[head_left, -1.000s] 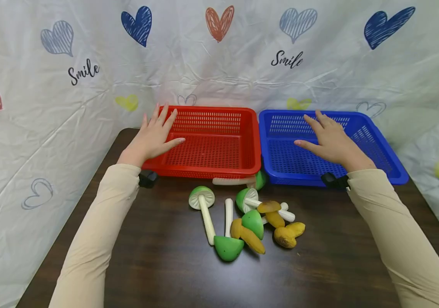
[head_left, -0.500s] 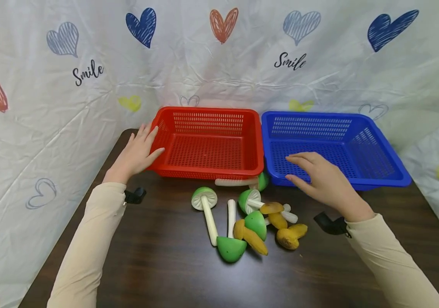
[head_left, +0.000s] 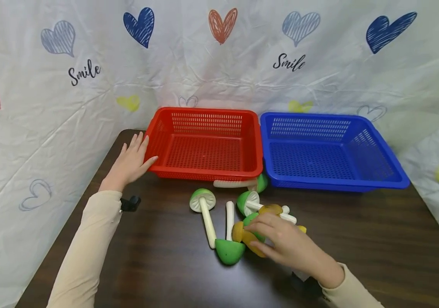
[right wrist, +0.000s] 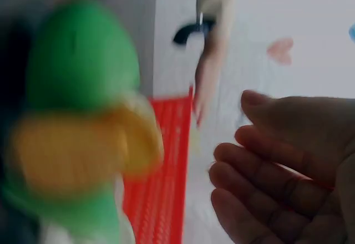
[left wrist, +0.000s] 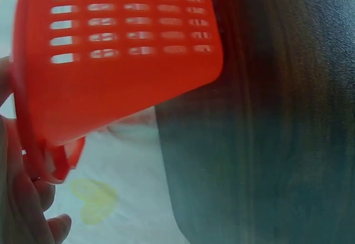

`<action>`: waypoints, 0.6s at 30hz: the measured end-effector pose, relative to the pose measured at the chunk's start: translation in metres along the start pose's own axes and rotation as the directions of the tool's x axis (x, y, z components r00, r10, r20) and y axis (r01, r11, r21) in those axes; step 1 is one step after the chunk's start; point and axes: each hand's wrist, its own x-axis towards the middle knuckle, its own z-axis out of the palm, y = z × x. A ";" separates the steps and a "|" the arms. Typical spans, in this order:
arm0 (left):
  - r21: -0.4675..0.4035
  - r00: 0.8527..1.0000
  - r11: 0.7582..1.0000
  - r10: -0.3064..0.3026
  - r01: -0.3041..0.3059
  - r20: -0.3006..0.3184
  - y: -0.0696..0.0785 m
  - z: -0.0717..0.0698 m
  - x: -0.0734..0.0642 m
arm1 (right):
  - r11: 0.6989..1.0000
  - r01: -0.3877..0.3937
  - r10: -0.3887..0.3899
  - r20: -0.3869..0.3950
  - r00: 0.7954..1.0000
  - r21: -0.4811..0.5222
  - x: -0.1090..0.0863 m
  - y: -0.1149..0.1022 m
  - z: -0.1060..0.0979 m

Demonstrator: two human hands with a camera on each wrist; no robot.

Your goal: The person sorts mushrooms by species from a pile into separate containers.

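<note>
My left hand point(head_left: 125, 167) lies at the left rim of the red basket point(head_left: 204, 174), its fingers spread. The left wrist view shows those fingers point(left wrist: 25, 199) beside the rim, partly cut off by the frame. Over the pile of toy mushrooms hovers my right hand point(head_left: 289, 241), fingers loosely bent and thumb apart. Just left of its fingertips is a yellow-brown mushroom point(head_left: 238, 231), lying against a green-capped one. The right wrist view shows a blurred yellow mushroom point(right wrist: 72, 152) in front of green caps point(right wrist: 83, 61), apart from the hand. My right hand covers part of the pile.
A blue basket point(head_left: 319, 184) stands right of the red one. Several green-capped mushrooms with pale stems lie on the dark table point(head_left: 158, 256), including one at the left point(head_left: 203, 201) and one at the front point(head_left: 229, 251). A white printed cloth point(head_left: 219, 64) hangs behind.
My right hand has come from over the blue basket toward me and leftward, down to the mushrooms. My left hand has drawn back from over the red basket to its left rim.
</note>
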 end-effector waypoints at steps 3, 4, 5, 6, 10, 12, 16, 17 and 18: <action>0.014 1.000 1.000 -0.012 0.012 0.000 -0.001 0.004 0.001 | 0.999 0.004 -0.006 0.049 0.999 0.035 -0.001 -0.014 0.012; 0.014 1.000 1.000 -0.017 0.017 0.000 -0.002 0.005 0.001 | 0.999 0.000 -0.003 0.064 0.998 0.044 -0.002 -0.018 0.016; 0.017 1.000 1.000 -0.021 0.021 -0.002 -0.003 0.006 0.000 | 0.999 -0.001 -0.002 0.074 0.997 0.046 -0.002 -0.021 0.020; 0.019 1.000 1.000 -0.024 0.024 -0.003 -0.003 0.007 0.000 | 0.999 -0.008 0.004 0.083 0.997 0.052 -0.002 -0.023 0.023; 0.023 1.000 1.000 -0.019 0.019 -0.005 -0.005 0.010 -0.001 | 0.998 -0.024 0.018 0.102 0.995 0.056 -0.003 -0.027 0.033; 0.021 1.000 1.000 -0.012 0.012 -0.007 -0.005 0.011 0.000 | 0.998 -0.035 0.028 0.118 0.993 0.061 -0.003 -0.027 0.036; 0.008 1.000 1.000 -0.003 0.003 -0.005 -0.007 0.013 0.001 | 0.997 -0.058 0.051 0.144 0.988 0.051 -0.003 -0.027 0.041; 0.008 1.000 1.000 -0.003 0.003 -0.006 -0.007 0.014 0.001 | 0.997 -0.063 0.056 0.145 0.988 0.043 -0.004 -0.026 0.042; 0.007 1.000 1.000 -0.002 0.002 -0.006 -0.007 0.014 0.002 | 0.997 -0.064 0.059 0.142 0.988 0.034 -0.004 -0.026 0.044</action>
